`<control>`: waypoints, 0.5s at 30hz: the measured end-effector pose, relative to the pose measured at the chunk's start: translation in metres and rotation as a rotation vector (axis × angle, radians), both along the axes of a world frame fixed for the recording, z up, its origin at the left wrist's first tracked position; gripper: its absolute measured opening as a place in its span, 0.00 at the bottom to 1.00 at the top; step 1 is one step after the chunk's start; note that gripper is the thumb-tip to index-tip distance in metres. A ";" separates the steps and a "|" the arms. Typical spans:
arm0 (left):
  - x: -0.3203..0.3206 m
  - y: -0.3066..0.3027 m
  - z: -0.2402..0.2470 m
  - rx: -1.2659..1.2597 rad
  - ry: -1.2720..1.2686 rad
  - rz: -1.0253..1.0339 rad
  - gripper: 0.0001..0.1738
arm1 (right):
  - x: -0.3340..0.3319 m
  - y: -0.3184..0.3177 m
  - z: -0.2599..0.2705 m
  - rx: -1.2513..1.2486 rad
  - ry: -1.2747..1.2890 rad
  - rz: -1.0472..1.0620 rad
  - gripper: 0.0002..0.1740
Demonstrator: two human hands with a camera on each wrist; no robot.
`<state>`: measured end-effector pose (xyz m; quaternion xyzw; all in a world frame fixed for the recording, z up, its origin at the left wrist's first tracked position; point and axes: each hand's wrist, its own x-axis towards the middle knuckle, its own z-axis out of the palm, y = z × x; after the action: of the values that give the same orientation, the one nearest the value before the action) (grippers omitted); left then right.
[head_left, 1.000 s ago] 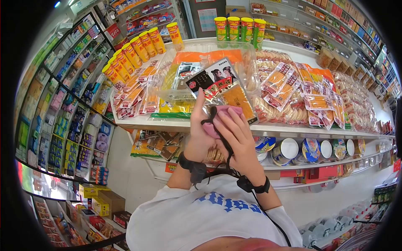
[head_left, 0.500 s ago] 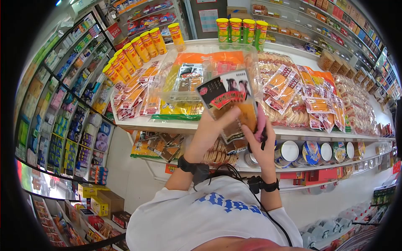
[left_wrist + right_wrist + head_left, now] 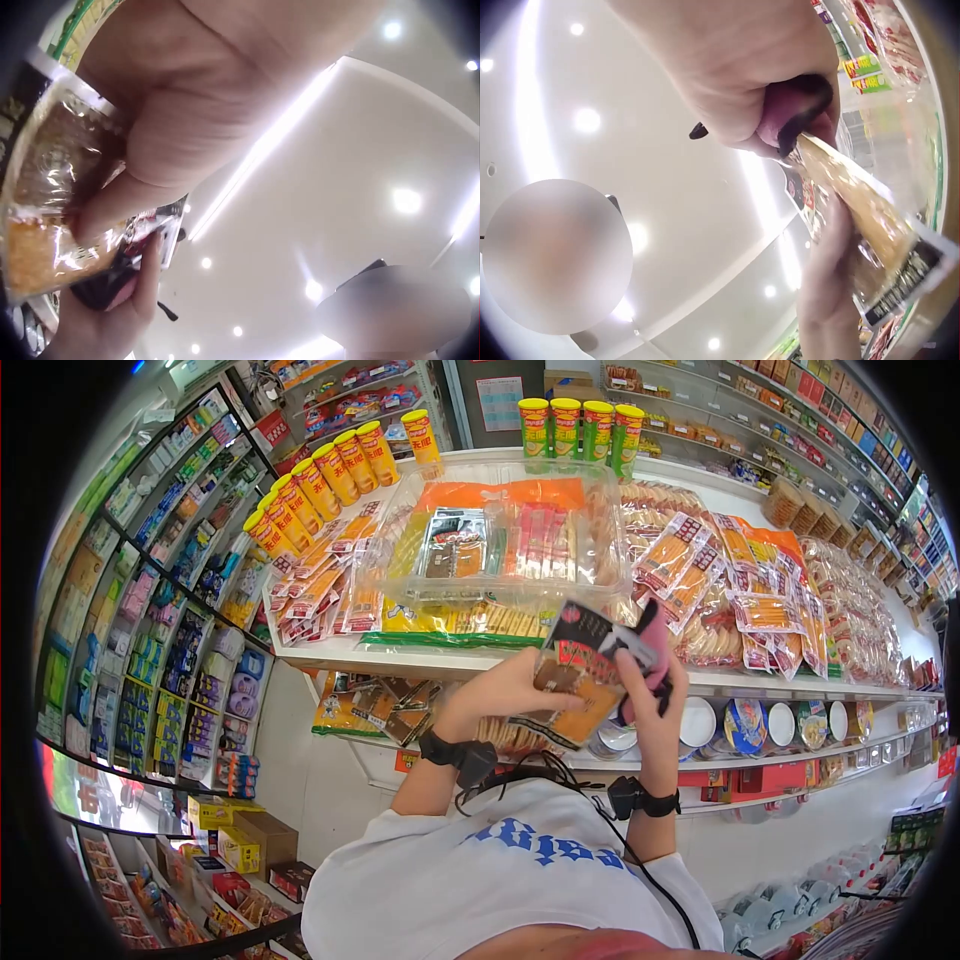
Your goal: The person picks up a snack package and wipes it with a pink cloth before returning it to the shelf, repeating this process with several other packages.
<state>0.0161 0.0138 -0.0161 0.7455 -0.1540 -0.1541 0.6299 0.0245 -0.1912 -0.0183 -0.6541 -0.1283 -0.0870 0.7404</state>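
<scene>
We see a shiny food packet point(image 3: 588, 660) held up between the hands, by the near edge of the desk point(image 3: 340, 652). The left hand point(image 3: 505, 688) pinches it, with the thumb across the front. The right hand point(image 3: 655, 705) grips a pink and black cloth point(image 3: 656, 642) and has its thumb on the packet too.

From the head we see the packet's front, dark with a red patch. Down by the left wrist we get a close look at the orange-brown food under clear plastic. Only the right wrist view lets us see a dark strip point(image 3: 915, 279) with white writing at the packet's end. Both wrist views also show us bright ceiling lights point(image 3: 407, 201).

Past the hands sits a big clear box point(image 3: 610, 560). Through its see-through sides we spot dark packets point(image 3: 456, 542) and pink and white packs point(image 3: 540, 545); we can't tell if the orange bag point(image 3: 470, 493) is in it or under it. Yellow tubes point(image 3: 380, 455) stand farther off, left of the box.
</scene>
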 end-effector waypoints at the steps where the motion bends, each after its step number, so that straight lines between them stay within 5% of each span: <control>1: -0.003 0.005 0.000 0.013 0.030 -0.014 0.25 | -0.002 -0.002 0.002 0.050 0.010 -0.015 0.16; 6: -0.017 0.049 0.000 0.185 0.104 -0.105 0.23 | -0.009 -0.014 0.001 -0.142 -0.120 0.002 0.17; 8: -0.019 0.072 -0.017 0.362 0.118 -0.141 0.22 | -0.012 -0.020 -0.001 -0.009 0.028 -0.058 0.13; 15: -0.052 0.148 -0.136 0.381 0.250 0.046 0.23 | -0.006 -0.006 -0.006 0.060 0.024 -0.197 0.13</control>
<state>-0.0359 0.1616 -0.1518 0.8294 -0.0257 -0.2573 0.4952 0.0190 -0.1971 -0.0244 -0.6420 -0.0518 -0.1553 0.7490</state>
